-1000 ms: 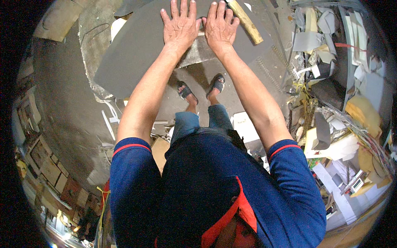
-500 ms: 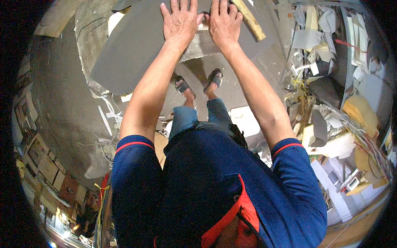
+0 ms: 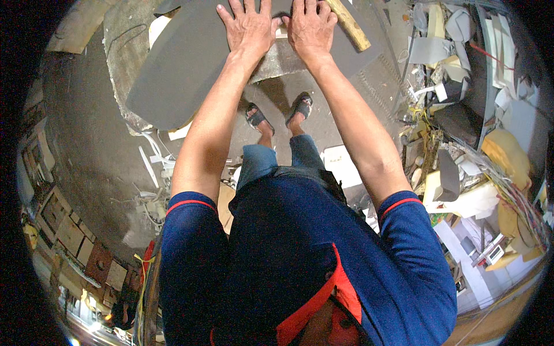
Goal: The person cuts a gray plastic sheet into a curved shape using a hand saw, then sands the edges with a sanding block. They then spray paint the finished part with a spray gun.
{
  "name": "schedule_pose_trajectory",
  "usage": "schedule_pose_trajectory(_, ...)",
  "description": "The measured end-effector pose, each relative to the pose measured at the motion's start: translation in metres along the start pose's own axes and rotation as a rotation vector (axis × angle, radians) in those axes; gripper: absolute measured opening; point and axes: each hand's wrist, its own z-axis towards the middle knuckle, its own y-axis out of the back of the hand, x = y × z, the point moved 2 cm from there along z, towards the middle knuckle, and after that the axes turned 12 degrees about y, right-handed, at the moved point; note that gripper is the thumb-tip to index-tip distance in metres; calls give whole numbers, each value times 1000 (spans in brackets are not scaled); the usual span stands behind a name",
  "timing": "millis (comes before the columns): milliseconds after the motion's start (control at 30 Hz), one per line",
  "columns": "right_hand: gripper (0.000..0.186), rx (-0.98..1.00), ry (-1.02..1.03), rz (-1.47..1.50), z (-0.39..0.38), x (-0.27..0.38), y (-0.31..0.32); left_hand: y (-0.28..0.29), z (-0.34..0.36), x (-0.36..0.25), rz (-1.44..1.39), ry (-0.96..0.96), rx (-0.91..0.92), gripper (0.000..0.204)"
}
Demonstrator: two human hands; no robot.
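Observation:
A large dark grey sheet with a rounded left end (image 3: 179, 66) spreads out in front of me at the top of the view. My left hand (image 3: 249, 30) lies flat on it, fingers spread and pointing away. Close to its right, my right hand (image 3: 311, 32) presses on the sheet with its fingers stretched forward. The two thumbs almost meet over a gap along the sheet's near edge. Just right of my right hand lies a yellowish wooden stick (image 3: 351, 27), resting on the sheet. The far fingertips reach the top of the picture.
Beneath the sheet is a worn, rough-edged grey board (image 3: 277, 63). Heaps of foam and plastic scraps (image 3: 456, 69) fill the right side. A yellow foam piece (image 3: 505, 158) lies beside bundled wires. White offcuts (image 3: 151, 158) lie on the floor at left.
My left hand has shifted very slightly left on the sheet. The rest of the view has moved only a little; the stick and sheet lie as before.

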Motion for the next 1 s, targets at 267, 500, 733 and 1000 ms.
schedule_pose_trajectory(267, 67, 28, -45, -139, 4, 8, -3, 4, -3, -9, 90, 33, 11, 80)
schedule_pose_trajectory(500, 60, -107, 88, 104, -8, -3, 4, 3, -3, -2, 33, 10, -37, 80)
schedule_pose_trajectory(733, 40, -94, -4, -22, 4, 5, -1, -1, -2, -7, 82, 64, -27, 78)
schedule_pose_trajectory(1000, 51, -203, 55, 218, -26, -6, 3, 12, -3, -4, 40, 22, 46, 81)
